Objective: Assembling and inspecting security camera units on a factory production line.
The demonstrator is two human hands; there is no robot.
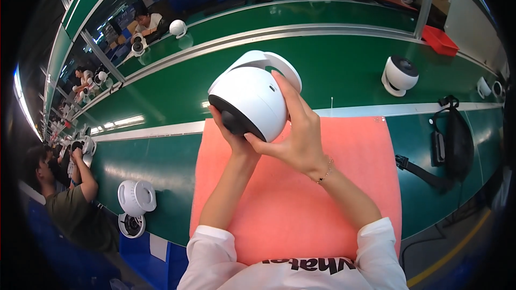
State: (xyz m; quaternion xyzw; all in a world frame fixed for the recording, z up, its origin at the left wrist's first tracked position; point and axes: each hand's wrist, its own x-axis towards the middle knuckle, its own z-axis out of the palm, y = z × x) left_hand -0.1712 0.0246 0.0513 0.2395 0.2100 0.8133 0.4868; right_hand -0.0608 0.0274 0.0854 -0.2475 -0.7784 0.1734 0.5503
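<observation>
Raised above a coral-pink foam mat [301, 209] is a round white security camera [250, 94] with a black lens face and a curved white bracket behind it. My left hand [239, 140] supports it from below, at the black face, with some of its fingers hidden behind the body. On the other side my right hand [301, 134] wraps round the white shell, thumb low near the black rim and a finger reaching up beside a small dark slot. The lens points down and to the left.
A similar camera [400, 75] stands on the green conveyor [338, 70] at right. White housing parts [137, 198] sit at the bench's left edge, above a blue bin [145, 252]. A black bag [459, 139] lies at right; a red tray [441, 40] is beyond. Co-workers sit left and across.
</observation>
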